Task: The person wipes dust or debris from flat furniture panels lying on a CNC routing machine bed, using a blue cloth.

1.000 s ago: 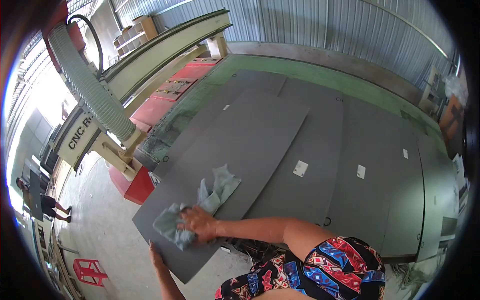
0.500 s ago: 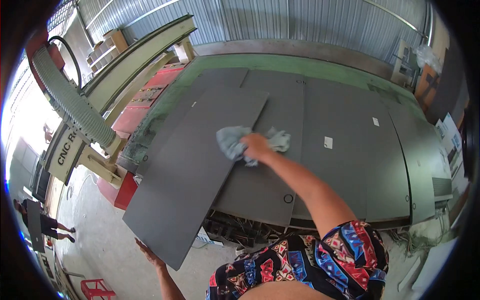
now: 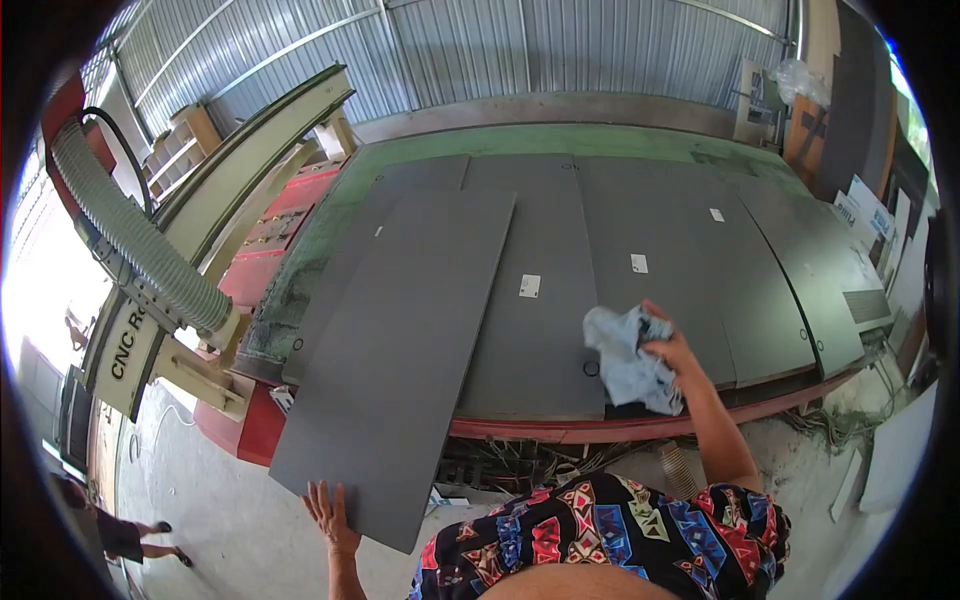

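Observation:
In my right hand (image 3: pixel 673 350) is a crumpled light-blue cloth (image 3: pixel 632 352), bunched above the front part of the dark grey panels. The top dark grey panel (image 3: pixel 395 340) lies at a slant over the others, and its near end juts past the table edge toward me. Fingers apart, my left hand (image 3: pixel 332 515) rests on the near left corner of that panel; its thumb is partly hidden. A white label (image 3: pixel 529 286) shows on the panel (image 3: pixel 540 350) just right of the slanted one.
More grey panels (image 3: pixel 690 300) cover the green-topped table (image 3: pixel 440 143). On the left stands a CNC machine gantry (image 3: pixel 230 150) with a ribbed hose (image 3: pixel 140 220). Cables (image 3: pixel 510 465) hang below the table's red edge. A person (image 3: pixel 125 535) is at the lower left.
My right hand has carried the cloth off the slanted panel, rightward and toward me, uncovering a label. My left fingers have shifted from the panel's edge onto its surface.

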Demonstrator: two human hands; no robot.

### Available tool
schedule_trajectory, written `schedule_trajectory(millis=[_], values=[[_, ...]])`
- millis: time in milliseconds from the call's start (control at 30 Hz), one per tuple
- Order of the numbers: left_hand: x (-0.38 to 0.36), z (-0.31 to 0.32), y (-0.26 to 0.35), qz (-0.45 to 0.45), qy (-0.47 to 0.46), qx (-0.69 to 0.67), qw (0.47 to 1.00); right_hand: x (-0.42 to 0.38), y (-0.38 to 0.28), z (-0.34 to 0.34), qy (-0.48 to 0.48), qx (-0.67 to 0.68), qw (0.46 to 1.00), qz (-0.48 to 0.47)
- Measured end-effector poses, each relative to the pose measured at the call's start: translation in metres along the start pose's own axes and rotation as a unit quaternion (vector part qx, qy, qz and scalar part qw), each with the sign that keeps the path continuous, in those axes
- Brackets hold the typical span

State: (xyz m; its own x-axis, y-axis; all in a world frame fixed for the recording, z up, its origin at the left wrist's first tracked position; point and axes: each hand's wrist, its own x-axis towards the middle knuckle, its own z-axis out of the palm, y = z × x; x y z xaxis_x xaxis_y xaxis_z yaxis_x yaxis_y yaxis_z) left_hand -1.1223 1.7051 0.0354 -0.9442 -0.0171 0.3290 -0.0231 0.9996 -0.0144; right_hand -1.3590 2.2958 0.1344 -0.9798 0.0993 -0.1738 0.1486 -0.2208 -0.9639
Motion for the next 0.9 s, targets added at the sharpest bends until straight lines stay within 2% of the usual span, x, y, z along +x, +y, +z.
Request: schedule_trajectory(millis=[33, 100, 167, 233, 300, 367, 433, 500, 533, 600, 700, 733, 833, 900], values=[[0.001, -0.002, 0.003, -0.006, 0.011, -0.015, 1.000, -0.014, 0.010, 0.010, -0.028, -0.007, 1.000, 0.007], [0.002, -0.007, 0.012, -0.020, 0.033, -0.043, 0.998, -0.028, 0.045, 0.024, -0.092, -0.101, 0.991, 0.002], [-0.002, -0.003, 0.022, -0.078, 0.099, -0.076, 0.989, -0.050, 0.070, 0.054, -0.123, -0.097, 0.981, 0.113], [-0.006, 0.005, 0.029, -0.143, 0.142, -0.108, 0.973, -0.070, 0.091, 0.091, -0.150, -0.111, 0.972, 0.145], [-0.011, 0.019, 0.032, -0.215, 0.164, -0.141, 0.952, -0.065, 0.167, 0.114, -0.164, -0.090, 0.949, 0.254], [-0.015, 0.036, 0.027, -0.266, 0.169, -0.248, 0.916, -0.086, 0.155, 0.158, -0.256, -0.103, 0.903, 0.329], [-0.018, 0.033, 0.030, -0.290, 0.170, -0.268, 0.903, -0.109, 0.167, 0.195, -0.315, 0.065, 0.884, 0.341], [-0.015, 0.026, 0.043, -0.288, 0.167, -0.207, 0.920, -0.125, 0.173, 0.220, -0.379, 0.162, 0.839, 0.355], [-0.012, 0.025, 0.044, -0.297, 0.199, -0.349, 0.866, -0.130, 0.174, 0.229, -0.402, 0.169, 0.826, 0.357], [-0.005, 0.025, 0.042, -0.291, 0.248, -0.605, 0.698, -0.133, 0.176, 0.238, -0.428, 0.156, 0.817, 0.354], [-0.029, 0.056, -0.018, -0.442, 0.118, -0.679, 0.574, -0.134, 0.178, 0.247, -0.448, 0.126, 0.815, 0.345], [-0.033, 0.067, -0.046, -0.421, 0.113, -0.757, 0.486, -0.135, 0.179, 0.249, -0.452, 0.118, 0.815, 0.343], [-0.002, 0.056, -0.072, -0.312, 0.131, -0.895, 0.290, -0.135, 0.184, 0.254, -0.462, 0.089, 0.816, 0.335], [0.019, 0.056, -0.073, -0.356, 0.163, -0.868, 0.304, -0.135, 0.194, 0.259, -0.469, 0.066, 0.817, 0.330]])
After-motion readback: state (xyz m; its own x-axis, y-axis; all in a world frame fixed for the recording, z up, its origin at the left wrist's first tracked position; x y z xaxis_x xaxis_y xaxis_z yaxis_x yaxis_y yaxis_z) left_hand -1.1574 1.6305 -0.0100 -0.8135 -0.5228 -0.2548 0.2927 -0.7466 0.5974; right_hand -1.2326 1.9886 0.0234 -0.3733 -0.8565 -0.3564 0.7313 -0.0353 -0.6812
